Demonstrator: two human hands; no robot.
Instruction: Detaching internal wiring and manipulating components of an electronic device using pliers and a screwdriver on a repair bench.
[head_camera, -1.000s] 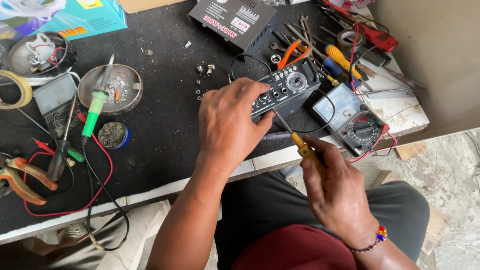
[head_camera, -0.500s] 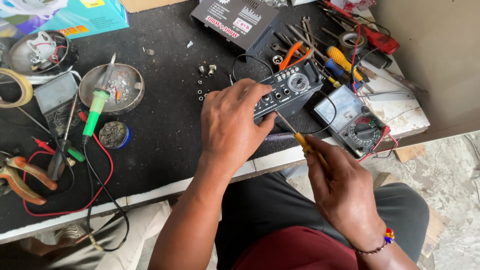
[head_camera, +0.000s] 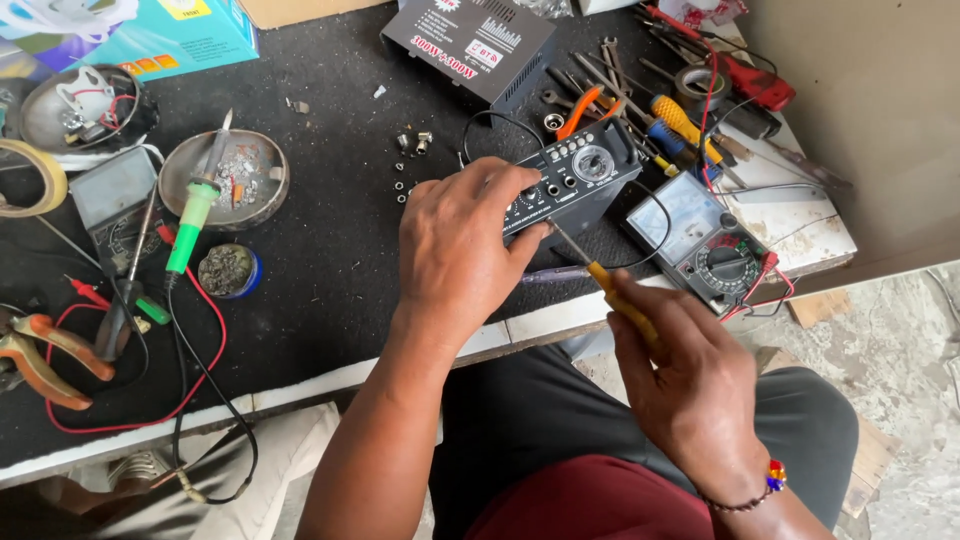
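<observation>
Left hand (head_camera: 455, 250) steadying amplifier (head_camera: 570, 185), screwdriver (head_camera: 600, 278) (right-held) touching

I see a black-topped workbench (head_camera: 330, 270) carrying a multimeter (head_camera: 705, 245) at three o'clock and a soldering iron (head_camera: 190, 225) at nine.

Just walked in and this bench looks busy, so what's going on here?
A person seated at a black-topped workbench steadies a small black amplifier with the left hand. The right hand holds a yellow-handled screwdriver, its tip at the unit's front edge. A green soldering iron and an analog multimeter lie alongside.
</observation>
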